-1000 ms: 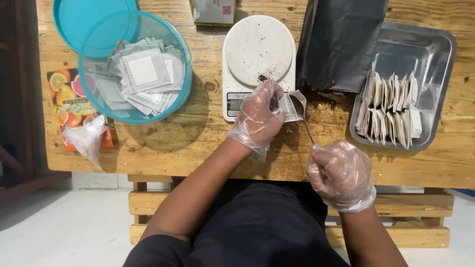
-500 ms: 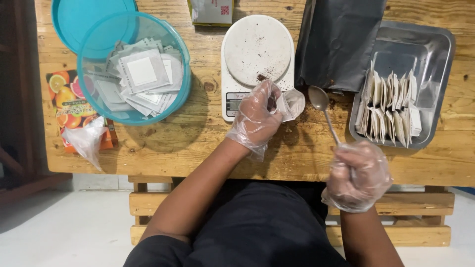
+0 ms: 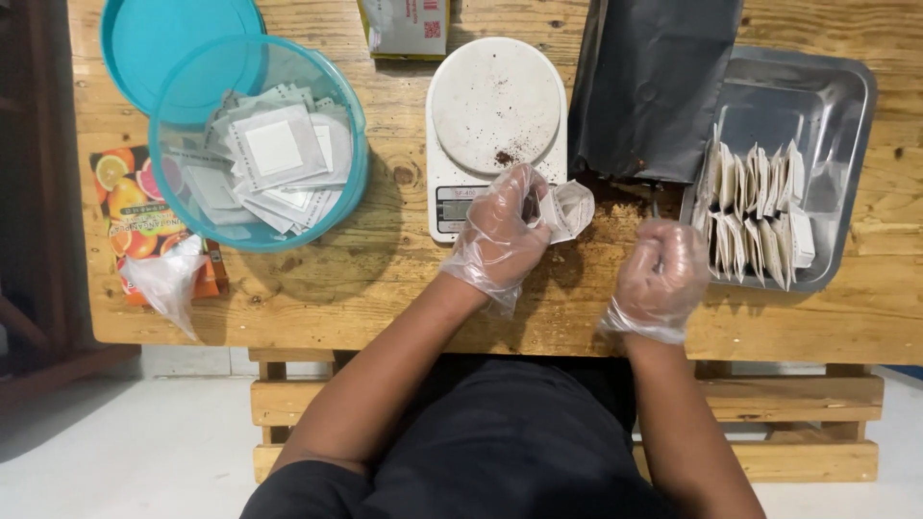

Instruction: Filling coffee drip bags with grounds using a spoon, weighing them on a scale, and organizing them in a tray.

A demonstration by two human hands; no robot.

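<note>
Both my hands wear clear plastic gloves. My left hand (image 3: 500, 235) holds a small white filter bag (image 3: 565, 209) with its mouth spread, just below the white kitchen scale (image 3: 494, 120). My right hand (image 3: 661, 279) is closed around a metal spoon (image 3: 656, 209); its handle points up towards the mouth of a large black foil bag (image 3: 654, 86). The spoon's bowl is hidden. Brown grounds are scattered on the wooden table (image 3: 385, 288) between the hands and on the scale plate.
A metal tray (image 3: 827, 106) at the right holds several upright filter bags (image 3: 755, 216). A teal tub (image 3: 255, 144) of flat empty bags stands at the left, its lid (image 3: 163, 43) behind it. An orange fruit-printed packet (image 3: 130, 207) and a crumpled plastic bag (image 3: 163, 279) lie at the left edge.
My right hand has swung the spoon away from the small filter bag, up and to the right, towards the black foil bag. My left hand has stayed put with the filter bag.
</note>
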